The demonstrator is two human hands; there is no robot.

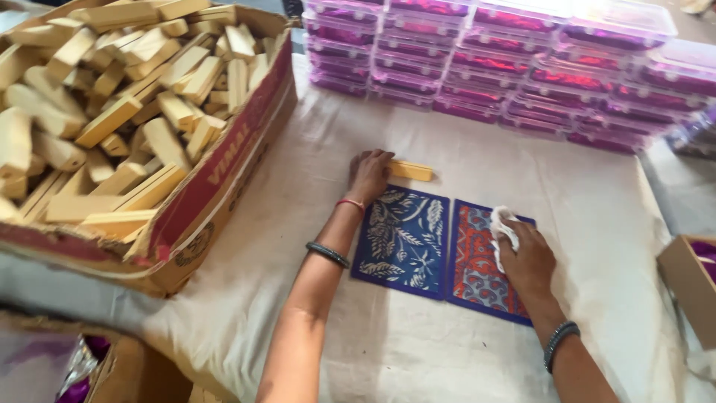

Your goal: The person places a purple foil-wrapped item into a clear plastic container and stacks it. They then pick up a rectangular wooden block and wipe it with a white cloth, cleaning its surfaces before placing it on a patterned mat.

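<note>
left card (403, 240): deep blue, pale leaf pattern
right card (477, 272): blue border, red-orange ornate pattern
cloth (501, 227): white
block (410, 171): pale yellow
far boxes (507, 63): clear, purple contents
table cover (597, 209): off-white
carton (216, 175): brown, red band

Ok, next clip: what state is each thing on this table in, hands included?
Left hand: resting on a wooden block lying flat.
Right hand: clutching a white cloth, pressed on the red patterned panel.
Blue patterned panel: flat, beside the red one.
Cardboard box: open, heaped with blocks.
Plastic boxes: lidded, stacked.
</note>
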